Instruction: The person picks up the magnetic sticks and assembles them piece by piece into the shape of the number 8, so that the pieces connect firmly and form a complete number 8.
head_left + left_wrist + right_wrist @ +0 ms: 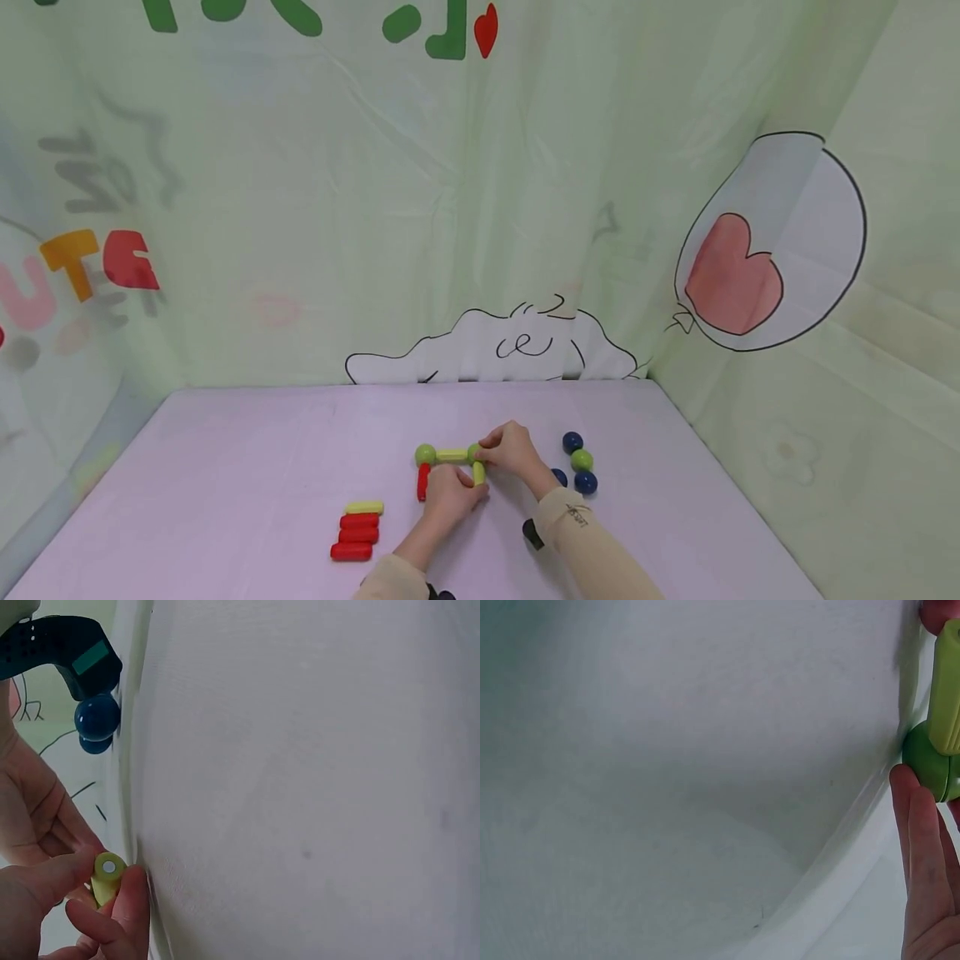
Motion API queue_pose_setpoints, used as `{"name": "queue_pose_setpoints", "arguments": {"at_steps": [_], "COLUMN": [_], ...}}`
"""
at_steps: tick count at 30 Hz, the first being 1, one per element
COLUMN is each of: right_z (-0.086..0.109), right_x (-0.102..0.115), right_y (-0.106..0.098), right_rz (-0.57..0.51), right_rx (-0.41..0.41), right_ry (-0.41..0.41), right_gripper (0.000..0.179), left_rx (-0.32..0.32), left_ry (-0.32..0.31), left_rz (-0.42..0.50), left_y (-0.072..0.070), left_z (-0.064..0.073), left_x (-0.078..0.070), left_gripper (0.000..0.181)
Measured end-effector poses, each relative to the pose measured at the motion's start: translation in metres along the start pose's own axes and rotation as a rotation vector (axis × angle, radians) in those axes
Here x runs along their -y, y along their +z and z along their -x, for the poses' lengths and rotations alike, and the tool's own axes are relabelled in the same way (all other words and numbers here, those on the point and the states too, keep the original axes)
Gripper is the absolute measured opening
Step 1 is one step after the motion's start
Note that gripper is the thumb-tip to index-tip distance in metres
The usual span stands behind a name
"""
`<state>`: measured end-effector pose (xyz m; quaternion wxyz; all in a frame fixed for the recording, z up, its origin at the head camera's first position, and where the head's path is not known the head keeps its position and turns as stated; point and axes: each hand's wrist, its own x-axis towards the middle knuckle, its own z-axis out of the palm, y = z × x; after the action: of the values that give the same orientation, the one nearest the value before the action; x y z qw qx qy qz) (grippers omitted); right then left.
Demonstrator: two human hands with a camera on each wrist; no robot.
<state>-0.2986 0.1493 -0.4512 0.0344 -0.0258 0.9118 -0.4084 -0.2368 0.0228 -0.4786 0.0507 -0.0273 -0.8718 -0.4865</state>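
Observation:
My left hand pinches a short yellow rod between thumb and fingers. In the left wrist view the end of this yellow rod faces the camera and shows a pale round spot. My right hand holds a green ball, which meets the other end of the yellow rod in the right wrist view. Another yellow rod runs left from that ball to a second green ball. Below the second ball lies a red rod, partly hidden by my left hand.
Left of my hands, several red rods and one yellow rod lie stacked in a row. To the right sit blue balls and a green ball, one blue ball partly behind my right wrist. A curtain hangs behind the table.

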Motion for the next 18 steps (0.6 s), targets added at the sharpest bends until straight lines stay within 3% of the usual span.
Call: {"name": "queue_pose_setpoints", "arguments": {"at_steps": [8,18], "right_z": [0.0008,0.0028], "right_x": [0.0028,0.0041], "right_y": [-0.0003,-0.0001], "right_rz": [0.020,0.046], "right_rx": [0.002,-0.004], "right_ry": [0.005,-0.014], "right_gripper": [0.014,0.016], "left_rx": [0.046,0.049], "left_ry": [-0.061,-0.081], "left_rz": [0.034,0.025], "left_y": [0.0015,-0.0008], "left_z": [-0.0017,-0.0010], "left_x": [-0.0021,-0.0053], "left_gripper": [0.025,0.025]}}
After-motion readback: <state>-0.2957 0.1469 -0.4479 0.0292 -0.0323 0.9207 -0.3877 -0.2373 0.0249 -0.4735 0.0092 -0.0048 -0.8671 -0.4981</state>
